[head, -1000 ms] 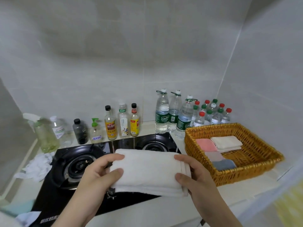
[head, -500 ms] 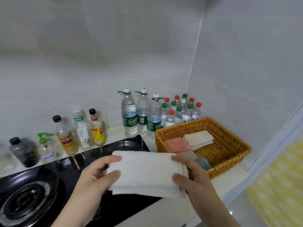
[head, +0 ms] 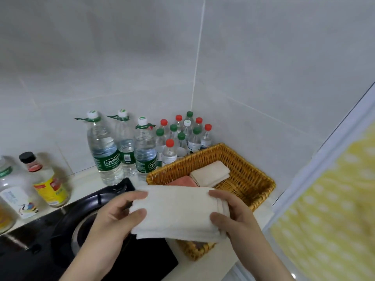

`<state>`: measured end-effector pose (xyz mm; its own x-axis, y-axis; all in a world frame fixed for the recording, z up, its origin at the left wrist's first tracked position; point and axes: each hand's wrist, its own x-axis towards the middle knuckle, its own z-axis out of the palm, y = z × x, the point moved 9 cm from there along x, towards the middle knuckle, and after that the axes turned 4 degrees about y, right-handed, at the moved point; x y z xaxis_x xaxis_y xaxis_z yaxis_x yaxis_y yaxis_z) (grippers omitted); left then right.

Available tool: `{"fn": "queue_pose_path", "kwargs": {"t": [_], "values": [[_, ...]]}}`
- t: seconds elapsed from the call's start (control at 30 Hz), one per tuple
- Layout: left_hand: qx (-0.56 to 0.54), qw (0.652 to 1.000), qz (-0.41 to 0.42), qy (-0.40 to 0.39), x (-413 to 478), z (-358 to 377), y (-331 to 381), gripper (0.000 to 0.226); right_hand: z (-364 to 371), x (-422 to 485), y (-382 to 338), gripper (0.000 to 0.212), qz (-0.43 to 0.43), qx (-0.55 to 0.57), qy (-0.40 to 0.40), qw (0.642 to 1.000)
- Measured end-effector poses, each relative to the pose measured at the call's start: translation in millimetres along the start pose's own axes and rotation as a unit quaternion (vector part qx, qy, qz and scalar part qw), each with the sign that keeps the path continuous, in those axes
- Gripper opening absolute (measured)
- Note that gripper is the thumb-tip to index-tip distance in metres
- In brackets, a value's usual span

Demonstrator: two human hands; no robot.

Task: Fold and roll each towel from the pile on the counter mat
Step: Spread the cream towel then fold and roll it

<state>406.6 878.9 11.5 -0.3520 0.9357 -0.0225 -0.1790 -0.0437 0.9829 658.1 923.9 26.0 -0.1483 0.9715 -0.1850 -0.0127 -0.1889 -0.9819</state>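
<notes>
Three tall clear plastic water bottles [head: 104, 153] are standing mid-frame. Eleven small clear bottles [head: 169, 152] are clustering right of them: five red-capped, five green-capped, one white-capped. One woven wicker basket [head: 249, 171] is sitting lower right. Three folded cloth towels [head: 178, 211] are showing.

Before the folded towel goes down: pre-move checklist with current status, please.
1. Grip: left hand and right hand hold the white towel at its ends: ok.
2. Fold: layers lie even, nothing dangling: ok.
3. Rolled: looks folded flat, not rolled: not ok.
4. Room in wicker basket: bare floor at its right: ok.
5. Beige towel and pink towel sit folded at the back: ok.
6. Basket's near part under the held towel: hidden, cannot tell.
</notes>
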Motion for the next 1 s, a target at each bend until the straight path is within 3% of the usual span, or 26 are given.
{"fn": "queue_pose_path", "kwargs": {"t": [0.13, 0.3, 0.43, 0.6, 0.7, 0.83, 0.9, 1.0], "values": [[-0.014, 0.999, -0.004, -0.030, 23.2, 27.9, -6.5, 0.027, -22.9, 18.1, -2.4, 0.041, -0.008, -0.020, 0.019, 1.000], [-0.011, 0.998, -0.032, -0.049, 43.0, 54.6, -17.5, 0.065, -47.1, 36.5, -5.9, 0.036, -0.012, -0.026, 0.029, 0.999], [-0.014, 0.998, -0.042, -0.046, 55.0, 75.4, -23.1, 0.045, -65.1, 52.5, -5.2, 0.036, 0.001, -0.029, 0.025, 0.999], [0.005, 0.999, -0.047, -0.021, 66.9, 104.3, -33.8, 0.067, -92.7, 78.7, -10.0, 0.037, 0.009, -0.035, 0.015, 0.999], [0.009, 0.998, -0.060, -0.018, 77.4, 128.9, -42.1, 0.049, -113.9, 97.5, -10.8, 0.035, 0.014, -0.022, 0.012, 1.000], [0.044, 0.998, -0.041, -0.021, 93.6, 161.0, -51.3, 0.056, -145.1, 124.7, -7.9, 0.035, 0.025, -0.027, 0.016, 0.999], [0.031, 0.998, -0.052, -0.022, 100.9, 178.7, -58.7, 0.024, -159.4, 137.6, -6.8, 0.036, 0.027, -0.036, 0.012, 0.999], [-0.012, 0.997, -0.076, 0.008, 108.3, 197.2, -71.2, 0.021, -178.4, 155.5, -6.5, 0.035, 0.029, -0.062, 0.010, 0.998]]}}
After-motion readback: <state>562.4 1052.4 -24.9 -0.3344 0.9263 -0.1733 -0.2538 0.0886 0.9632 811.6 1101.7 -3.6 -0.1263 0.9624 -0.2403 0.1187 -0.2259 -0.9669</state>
